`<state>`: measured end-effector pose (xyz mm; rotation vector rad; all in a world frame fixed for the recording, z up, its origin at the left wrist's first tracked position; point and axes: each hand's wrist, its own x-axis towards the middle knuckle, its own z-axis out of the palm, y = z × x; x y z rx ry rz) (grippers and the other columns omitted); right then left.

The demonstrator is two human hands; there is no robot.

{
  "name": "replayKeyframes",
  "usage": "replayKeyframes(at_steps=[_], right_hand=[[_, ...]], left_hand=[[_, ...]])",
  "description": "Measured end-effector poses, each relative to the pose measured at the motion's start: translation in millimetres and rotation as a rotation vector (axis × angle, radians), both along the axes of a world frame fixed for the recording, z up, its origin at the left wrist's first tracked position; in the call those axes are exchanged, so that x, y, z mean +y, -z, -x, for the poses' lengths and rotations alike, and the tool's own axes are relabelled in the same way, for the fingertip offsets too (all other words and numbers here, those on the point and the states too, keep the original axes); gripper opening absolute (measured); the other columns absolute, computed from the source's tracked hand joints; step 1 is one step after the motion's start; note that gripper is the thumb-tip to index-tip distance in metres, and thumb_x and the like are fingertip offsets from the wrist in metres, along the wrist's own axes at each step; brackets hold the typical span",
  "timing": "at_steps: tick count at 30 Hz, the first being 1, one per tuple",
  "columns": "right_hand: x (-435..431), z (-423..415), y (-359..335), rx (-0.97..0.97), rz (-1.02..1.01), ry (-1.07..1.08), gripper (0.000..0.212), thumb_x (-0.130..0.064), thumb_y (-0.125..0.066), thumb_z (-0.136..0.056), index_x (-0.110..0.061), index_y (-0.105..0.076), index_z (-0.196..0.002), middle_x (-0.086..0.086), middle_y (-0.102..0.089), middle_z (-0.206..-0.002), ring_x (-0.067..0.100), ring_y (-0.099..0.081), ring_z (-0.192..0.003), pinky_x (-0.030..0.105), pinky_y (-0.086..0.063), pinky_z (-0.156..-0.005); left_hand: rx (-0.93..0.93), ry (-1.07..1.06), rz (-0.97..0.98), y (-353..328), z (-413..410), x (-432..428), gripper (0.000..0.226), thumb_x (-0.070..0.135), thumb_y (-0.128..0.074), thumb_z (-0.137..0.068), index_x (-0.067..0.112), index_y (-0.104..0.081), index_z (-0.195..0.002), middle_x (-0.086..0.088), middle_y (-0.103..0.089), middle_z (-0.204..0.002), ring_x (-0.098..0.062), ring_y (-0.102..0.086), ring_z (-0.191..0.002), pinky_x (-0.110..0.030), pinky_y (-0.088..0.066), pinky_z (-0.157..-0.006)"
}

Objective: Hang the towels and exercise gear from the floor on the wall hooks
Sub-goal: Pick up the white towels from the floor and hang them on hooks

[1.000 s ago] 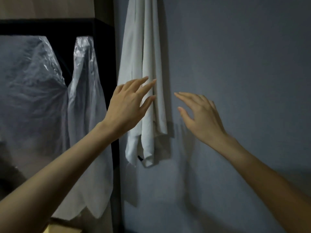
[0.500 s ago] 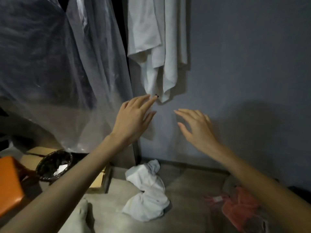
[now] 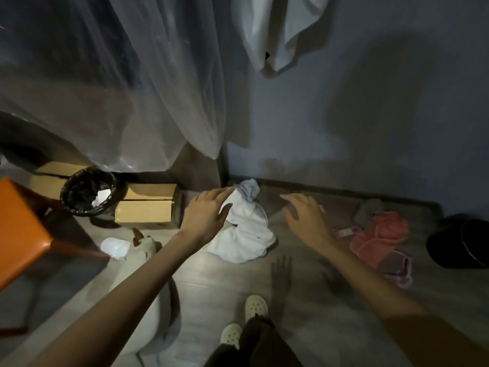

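A crumpled white towel (image 3: 246,229) lies on the floor near the wall corner. My left hand (image 3: 209,211) hovers over its left part with fingers straight, and contact is unclear. My right hand (image 3: 307,217) is held open in the air to the right of the towel, palm down. A pink cloth (image 3: 381,234) with grey and purple pieces lies on the floor further right. A white towel (image 3: 277,33) hangs on the blue wall at the top; its hook is out of view.
Clear plastic covers (image 3: 119,83) hang at the left. Below them stand cardboard boxes (image 3: 148,210) and a black-lined bin (image 3: 87,192). An orange stool (image 3: 23,229) sits far left, a dark round object (image 3: 460,242) far right. A white bag (image 3: 148,274) and my shoes (image 3: 255,308) are close below.
The view has tipped down from the hung towel to the floor. Both hands have come down from the wall, the left over the white towel on the floor.
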<state>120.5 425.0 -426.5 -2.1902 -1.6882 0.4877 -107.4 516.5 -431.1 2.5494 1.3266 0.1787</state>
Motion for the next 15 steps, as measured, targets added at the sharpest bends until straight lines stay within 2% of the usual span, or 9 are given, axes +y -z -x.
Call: replayKeyframes(at_steps=[4, 10, 15], right_hand=[[11.3, -15.8, 61.1, 0.033, 0.103, 0.043, 0.039, -0.019, -0.054, -0.089, -0.018, -0.056, -0.127, 0.005, -0.057, -0.131, 0.030, -0.051, -0.119, 0.041, -0.038, -0.099], [31.9, -32.7, 159.8, 0.051, 0.172, 0.115, 0.031, -0.016, -0.051, -0.090, -0.012, -0.059, -0.120, 0.013, -0.060, -0.120, 0.034, -0.053, -0.113, 0.041, -0.044, -0.093], [53.0, -39.4, 279.6, 0.081, 0.280, 0.154, 0.035, -0.020, -0.045, -0.093, -0.018, -0.052, -0.128, 0.008, -0.053, -0.131, 0.030, -0.047, -0.119, 0.042, -0.039, -0.098]], left_hand=[[0.050, 0.039, 0.070, 57.5, -20.4, 11.6, 0.043, 0.029, -0.046, -0.097, 0.025, -0.044, -0.139, -0.003, -0.057, -0.133, -0.029, -0.057, -0.113, -0.041, -0.047, -0.090], [0.109, 0.064, 0.186, 162.0, -56.6, 45.4, 0.043, 0.030, -0.044, -0.097, 0.025, -0.042, -0.140, -0.003, -0.053, -0.138, -0.028, -0.055, -0.117, -0.040, -0.045, -0.093], [0.166, 0.089, 0.209, 283.7, -73.7, 74.2, 0.046, 0.032, -0.039, -0.099, 0.027, -0.035, -0.144, -0.001, -0.044, -0.145, -0.026, -0.047, -0.125, -0.039, -0.040, -0.098]])
